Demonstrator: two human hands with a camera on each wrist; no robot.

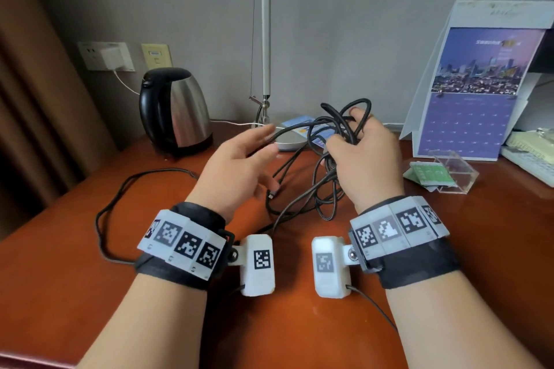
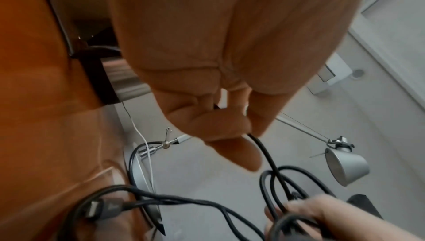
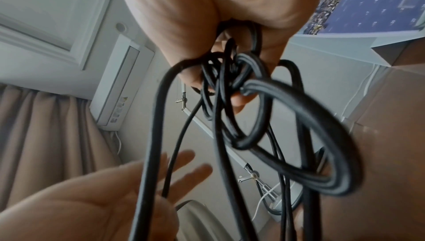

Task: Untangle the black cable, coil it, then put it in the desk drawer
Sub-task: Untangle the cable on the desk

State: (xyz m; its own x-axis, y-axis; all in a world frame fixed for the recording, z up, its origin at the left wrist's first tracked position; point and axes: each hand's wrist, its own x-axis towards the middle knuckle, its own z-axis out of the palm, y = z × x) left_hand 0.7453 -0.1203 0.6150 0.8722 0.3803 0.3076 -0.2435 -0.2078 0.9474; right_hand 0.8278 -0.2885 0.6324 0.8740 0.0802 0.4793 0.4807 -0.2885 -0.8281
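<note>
- A person's two hands are raised above a reddish-brown wooden bench (image 1: 90,249), working on a tangled black cable (image 1: 314,186).
- The right hand (image 1: 367,159) has its fingers curled around a bunch of cable loops, lifted above the bench in front of the desk lamp's round base (image 1: 287,142). One loop rises above the fingers; several strands hang down from the fist to the bench surface.
- In the right wrist view, the bunch (image 3: 241,84) is knotted and crossed over itself just under the palm, with one larger loop drooping toward the camera.
- The left hand (image 1: 236,171) is to the left of the bunch. In the left wrist view its thumb and fingers (image 2: 220,126) pinch a single strand that runs on to the right hand's tangle.
- One cable plug (image 2: 101,208) dangles below the left hand, left of the bunch.
- A long slack length of cable lies on the bench, curving out to the left of the lamp base and back toward the left wrist.
- A steel and black kettle (image 1: 175,109) stands left of the lamp base; a purple desk calendar (image 1: 473,90) stands to its right, with a clear plastic holder (image 1: 449,171) in front of the calendar.
</note>
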